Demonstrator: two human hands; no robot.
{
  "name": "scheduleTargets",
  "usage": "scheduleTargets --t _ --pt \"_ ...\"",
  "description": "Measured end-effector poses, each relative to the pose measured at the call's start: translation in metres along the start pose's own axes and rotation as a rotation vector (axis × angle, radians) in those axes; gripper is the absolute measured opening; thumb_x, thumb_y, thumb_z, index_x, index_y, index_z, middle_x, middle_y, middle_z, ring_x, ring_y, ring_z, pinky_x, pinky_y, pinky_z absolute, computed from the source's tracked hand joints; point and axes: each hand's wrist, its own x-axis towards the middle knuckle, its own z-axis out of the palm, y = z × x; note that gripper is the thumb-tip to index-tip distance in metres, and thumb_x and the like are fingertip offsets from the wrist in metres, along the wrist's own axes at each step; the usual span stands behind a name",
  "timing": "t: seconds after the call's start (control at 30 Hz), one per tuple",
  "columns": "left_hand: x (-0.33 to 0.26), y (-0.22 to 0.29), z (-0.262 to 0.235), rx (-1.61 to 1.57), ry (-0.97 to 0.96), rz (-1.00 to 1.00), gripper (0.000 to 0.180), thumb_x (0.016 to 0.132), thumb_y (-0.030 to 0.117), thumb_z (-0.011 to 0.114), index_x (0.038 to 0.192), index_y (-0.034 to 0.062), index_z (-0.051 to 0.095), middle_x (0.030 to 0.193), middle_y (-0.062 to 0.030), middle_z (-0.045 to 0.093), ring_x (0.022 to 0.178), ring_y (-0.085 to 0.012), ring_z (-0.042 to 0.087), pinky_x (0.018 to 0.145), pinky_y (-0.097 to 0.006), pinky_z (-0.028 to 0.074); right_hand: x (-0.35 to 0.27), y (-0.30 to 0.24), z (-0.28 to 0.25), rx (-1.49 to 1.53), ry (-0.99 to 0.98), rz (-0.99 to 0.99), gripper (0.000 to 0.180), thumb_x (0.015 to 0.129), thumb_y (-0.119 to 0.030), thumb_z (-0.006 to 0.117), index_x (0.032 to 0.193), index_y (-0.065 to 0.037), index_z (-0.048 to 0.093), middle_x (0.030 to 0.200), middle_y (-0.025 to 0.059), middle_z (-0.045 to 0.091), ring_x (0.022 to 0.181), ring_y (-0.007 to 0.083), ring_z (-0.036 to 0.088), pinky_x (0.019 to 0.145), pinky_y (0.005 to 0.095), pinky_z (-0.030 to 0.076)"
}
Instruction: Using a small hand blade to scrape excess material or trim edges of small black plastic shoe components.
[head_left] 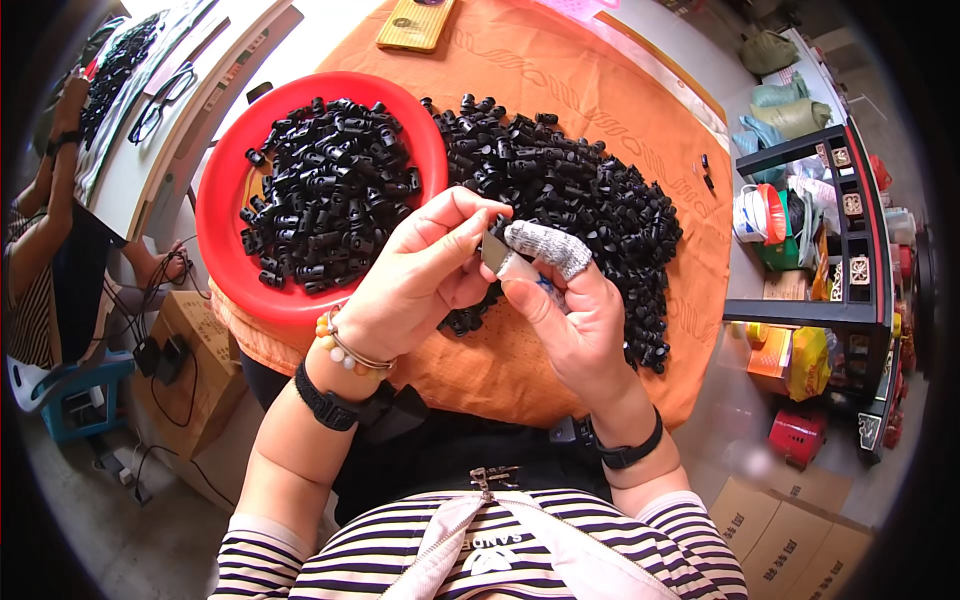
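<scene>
- The step in hand looks like trimming: the left hand (415, 285), at centre frame, pinches one small black plastic piece (497, 226) between thumb and fingertips, fingers curled tight around it.
- The right hand (570, 320), just right of centre, is closed on a small flat blade (494, 255), its edge set against the piece. The thumb wears a knitted grey cot (548, 247).
- The piece sits at the meeting point of both hands, raised above the orange cloth (600, 100); most of it is hidden by the fingers.
- Next move, as I judge it: a short, controlled stroke of the blade, with the left fingertips kept out of the edge's path and the piece held from twisting.
- A round red basin (222, 215) at upper left of centre holds a heap of black pieces (325, 190), filling its middle and right side, with bare red along the left.
- A larger loose pile of black pieces (580, 190) lies straight on the cloth, upper centre to right, touching the basin's rim.
- Which heap is finished I cannot tell.
- A dark shelf (800, 310) at right holds mixed packets and bags.
- Brown cardboard boxes (790, 530) stand at lower right.
</scene>
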Motion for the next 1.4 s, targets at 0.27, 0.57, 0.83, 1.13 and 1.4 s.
scheduleTargets --t 0.27,0.57,0.83,1.13,1.4 --pt "-0.001 0.002 0.003 -0.026 0.021 -0.036 0.017 0.093 0.018 0.048 0.107 0.0076 0.051 0.081 0.003 0.054 0.07 -0.0009 0.052 0.054 -0.015 0.04 0.003 -0.007 -0.005 -0.029 -0.005 0.03 0.028 0.086 -0.008 0.059 0.112 0.002 0.053 0.096 0.0073 0.063 0.085 0.0086 0.057 0.074 0.0221 0.046" --pt "0.0 0.003 0.003 -0.005 -0.021 -0.051 0.018 0.094 0.021 0.047 0.107 0.0092 0.051 0.076 0.0004 0.052 0.06 -0.0025 0.042 0.05 -0.015 0.032 0.012 -0.011 -0.005 0.219 0.163 0.111 0.054 0.089 -0.023 0.057 0.132 -0.001 0.031 0.085 -0.002 0.046 0.057 -0.0015 0.032 0.047 0.0122 0.025" --pt "-0.003 -0.004 0.007 0.039 -0.006 -0.046 0.022 0.091 0.017 0.051 0.11 0.0068 0.048 0.082 0.0018 0.052 0.066 -0.0045 0.047 0.054 -0.015 0.034 0.019 -0.007 0.009 0.256 0.1 0.125 0.05 0.086 -0.006 0.058 0.129 0.002 0.033 0.092 0.0011 0.05 0.075 0.0034 0.049 0.067 0.0164 0.042" --pt "-0.002 0.008 -0.001 0.008 0.121 0.132 0.021 0.094 0.019 0.045 0.112 0.0079 0.047 0.081 -0.0044 0.053 0.059 -0.0059 0.047 0.051 -0.016 0.038 0.016 -0.005 -0.003 0.196 0.157 0.168 0.043 0.084 0.002 0.057 0.125 0.002 0.041 0.111 0.0052 0.052 0.093 0.0052 0.048 0.08 0.018 0.041" --pt "-0.007 0.039 -0.012 0.065 0.195 0.509 0.048 0.092 0.011 0.045 0.134 0.0077 0.022 0.12 -0.0234 0.05 0.092 -0.0245 0.062 0.068 -0.027 0.052 -0.006 0.021 -0.01 -0.199 0.046 0.188 0.053 0.077 0.002 0.064 0.125 -0.005 0.045 0.096 0.0082 0.059 0.084 0.0103 0.057 0.074 0.0223 0.047"
